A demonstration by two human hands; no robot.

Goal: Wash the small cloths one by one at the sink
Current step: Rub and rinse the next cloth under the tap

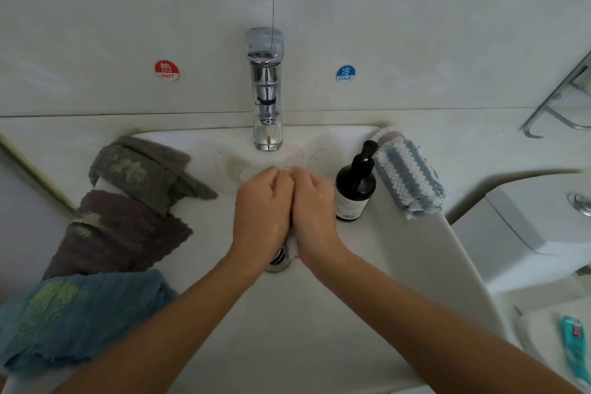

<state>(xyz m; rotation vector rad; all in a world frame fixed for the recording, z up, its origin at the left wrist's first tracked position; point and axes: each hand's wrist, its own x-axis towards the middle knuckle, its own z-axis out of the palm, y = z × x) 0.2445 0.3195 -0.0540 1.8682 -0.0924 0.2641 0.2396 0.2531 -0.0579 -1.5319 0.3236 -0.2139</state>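
Left hand (262, 211) and right hand (315, 208), both with curled grip, press together on a pale, mostly hidden small cloth (292, 241) over the white ceramic sink (399, 265) drain — judged risk: a loosened grip drops the cloth onto the drain; a stray elbow drags the blue crinkled cloth (80, 317) off the rim.

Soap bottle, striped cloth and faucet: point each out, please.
soap bottle (354, 193), head view, on its dark body.
striped cloth (407, 174), head view, middle of its folded top.
faucet (267, 89), head view, on its chrome column.
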